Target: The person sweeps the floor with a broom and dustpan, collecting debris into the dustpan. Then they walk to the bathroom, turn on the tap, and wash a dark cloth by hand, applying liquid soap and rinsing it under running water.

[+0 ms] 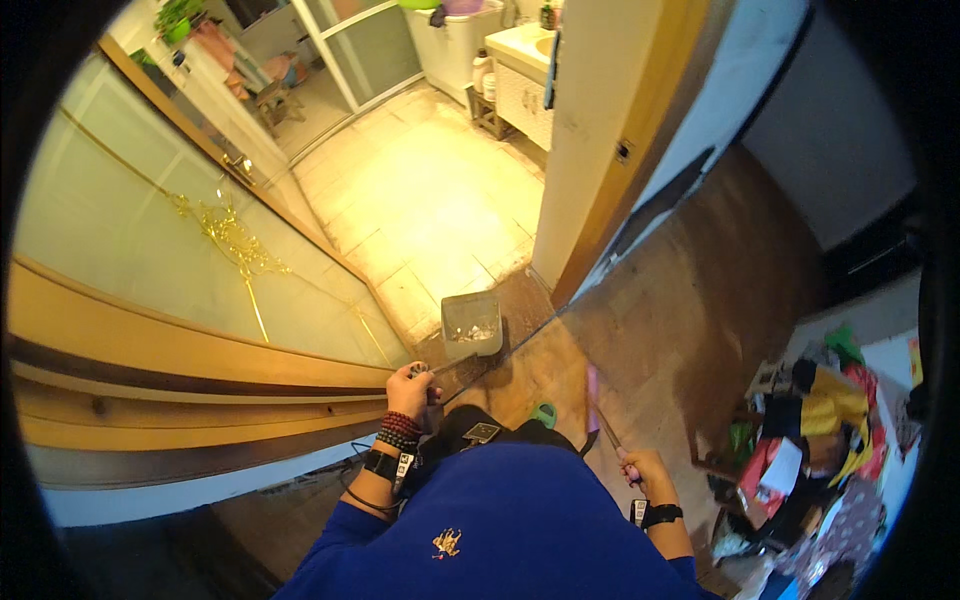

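Observation:
My left hand (pixel 411 391) grips the handle of a long-handled dustpan (pixel 472 324), which is held out at the doorway with some light debris in its pan. On my right side, my right hand (pixel 643 472) is closed round the pink end of a broom handle (pixel 610 432). This handle slants down to a pink broom head (pixel 593 390) beside my legs. A green slipper (pixel 544 415) shows below my body. Bead bracelets and a strap are on my left wrist, and another strap is on the right.
A glass-panelled door (pixel 172 217) with gold ornament stands at the left, a wooden door frame (pixel 637 142) at the right. Beyond lies a tiled floor (pixel 427 195) with a white washbasin cabinet (pixel 523 94). Clothes and bags (pixel 817 442) are piled at the lower right.

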A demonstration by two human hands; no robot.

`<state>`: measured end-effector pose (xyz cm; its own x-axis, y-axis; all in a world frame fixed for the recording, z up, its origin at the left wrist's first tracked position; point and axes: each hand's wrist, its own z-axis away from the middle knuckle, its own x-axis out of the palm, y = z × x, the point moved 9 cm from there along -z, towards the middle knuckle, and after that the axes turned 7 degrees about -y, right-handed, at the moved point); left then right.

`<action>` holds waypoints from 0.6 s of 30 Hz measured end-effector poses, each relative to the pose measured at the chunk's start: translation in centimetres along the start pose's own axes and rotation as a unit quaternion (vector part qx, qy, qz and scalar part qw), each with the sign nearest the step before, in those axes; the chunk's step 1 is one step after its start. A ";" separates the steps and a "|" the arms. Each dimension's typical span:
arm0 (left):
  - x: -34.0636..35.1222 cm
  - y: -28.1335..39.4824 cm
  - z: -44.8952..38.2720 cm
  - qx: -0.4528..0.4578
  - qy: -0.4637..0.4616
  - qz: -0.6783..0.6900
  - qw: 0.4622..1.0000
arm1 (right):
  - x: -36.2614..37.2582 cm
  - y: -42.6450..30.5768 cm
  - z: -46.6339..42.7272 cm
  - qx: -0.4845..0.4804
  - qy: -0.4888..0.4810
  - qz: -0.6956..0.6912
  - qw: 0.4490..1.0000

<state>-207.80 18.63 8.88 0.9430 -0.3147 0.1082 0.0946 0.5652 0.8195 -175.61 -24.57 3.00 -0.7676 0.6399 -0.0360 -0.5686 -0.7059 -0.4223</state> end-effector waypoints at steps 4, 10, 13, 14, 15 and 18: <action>-0.2 2.5 -2.4 0.003 0.089 0.012 0.996 | 1.7 -11.2 -2.5 -0.061 -0.096 0.045 0.993; -1.1 6.7 -8.6 0.008 0.136 0.048 0.989 | 8.6 -25.4 -7.2 -0.123 -0.146 0.106 0.976; -1.4 8.3 -13.3 -0.003 0.154 0.047 0.987 | 12.8 -32.1 -8.8 -0.151 -0.166 0.142 0.964; -1.5 9.0 -14.8 0.000 0.163 0.044 0.986 | 14.0 -34.2 -9.2 -0.155 -0.164 0.147 0.963; -1.5 9.9 -16.1 0.023 0.155 0.027 0.987 | 14.9 -35.9 -9.4 -0.154 -0.159 0.153 0.963; -1.9 12.5 -19.4 0.065 0.156 -0.060 0.984 | 18.2 -41.3 -10.8 -0.160 -0.164 0.199 0.953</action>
<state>-202.26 41.11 7.99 0.9817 -0.1114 -0.1545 0.1877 0.4292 0.8835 -162.92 19.52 9.98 -0.9846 0.1742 0.0130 -0.1349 -0.7108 -0.6903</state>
